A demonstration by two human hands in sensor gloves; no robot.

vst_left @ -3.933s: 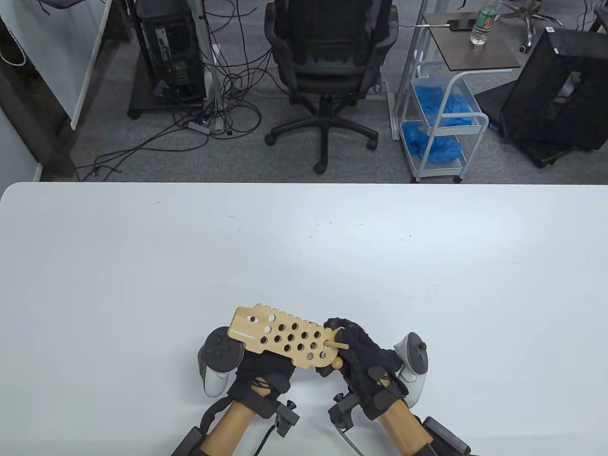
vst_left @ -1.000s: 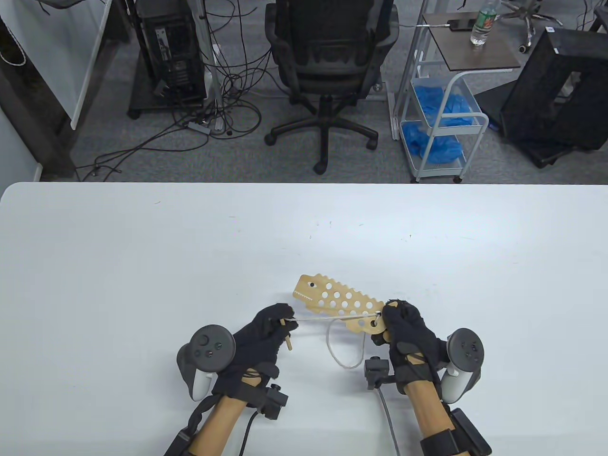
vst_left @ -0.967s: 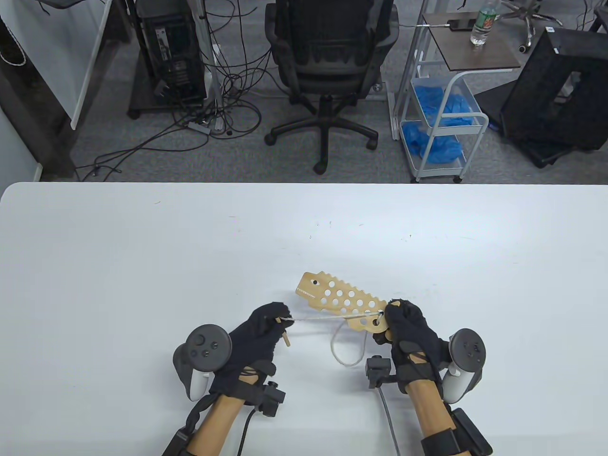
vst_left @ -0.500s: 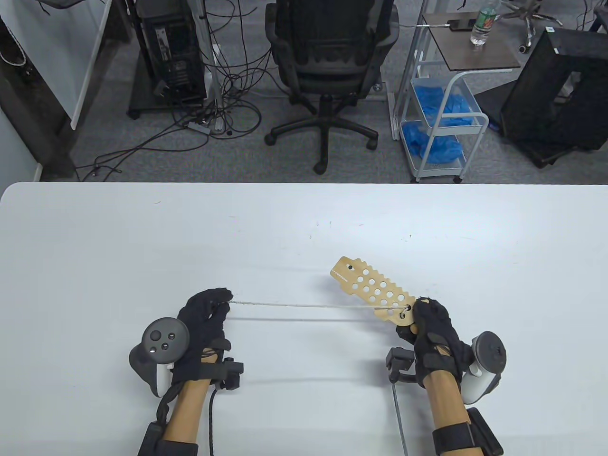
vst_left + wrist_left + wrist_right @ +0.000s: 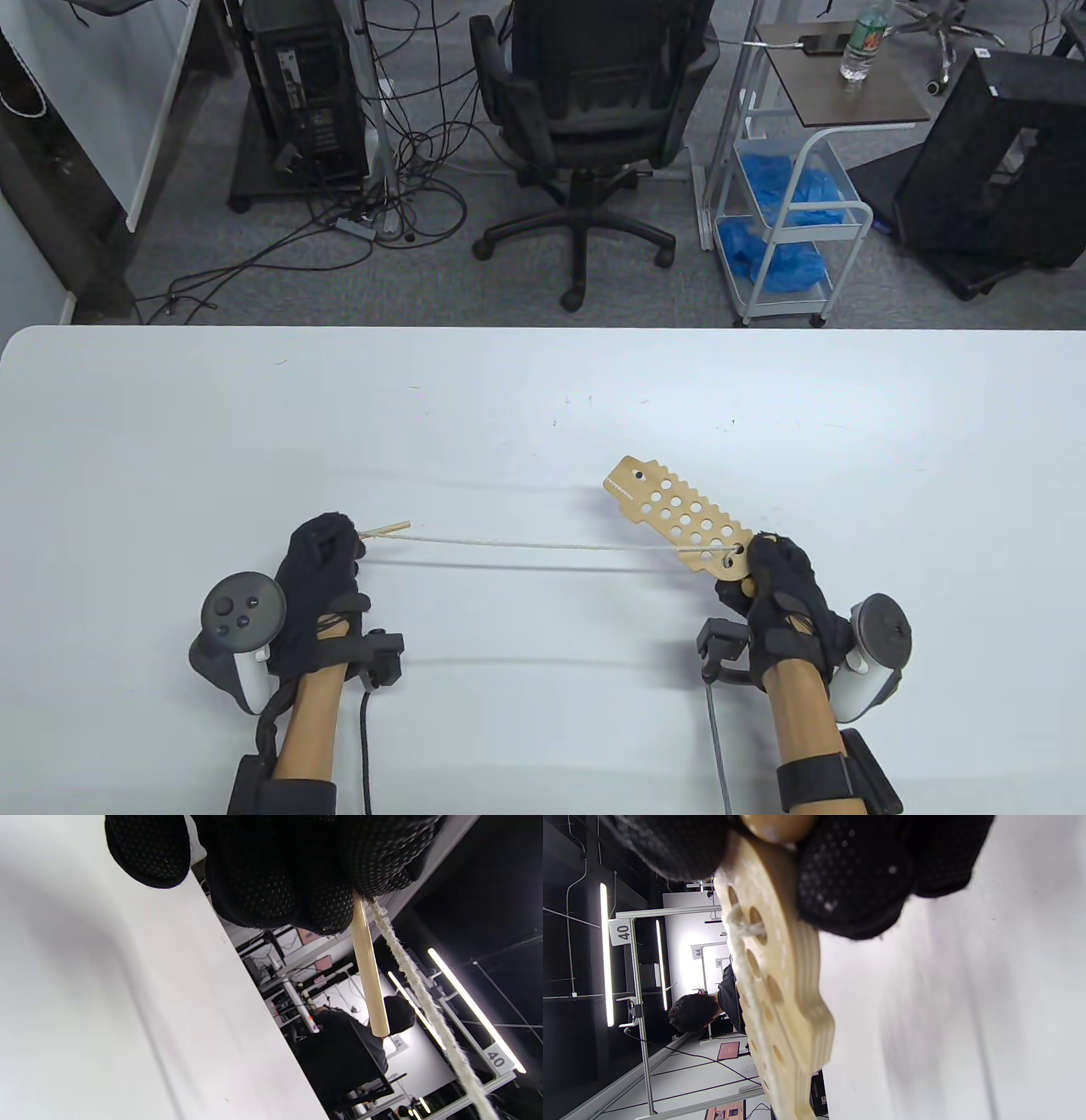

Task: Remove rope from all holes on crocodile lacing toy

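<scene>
Crocodile board: pale plywood, layered edge, smooth matt face.
Rope: off-white twisted cord, fuzzy and rough.
Rope tip: smooth light wooden dowel.
Gloves on left hand and right hand: black knit cloth with small grip dots.
Tabletop: white, smooth, faint sheen.

Lab/office: computer tower, floor cables, office chair, numbered rig frames.

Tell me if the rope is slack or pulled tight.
Pulled tight: the rope runs straight from the left hand to a hole in the crocodile lacing toy.
</scene>
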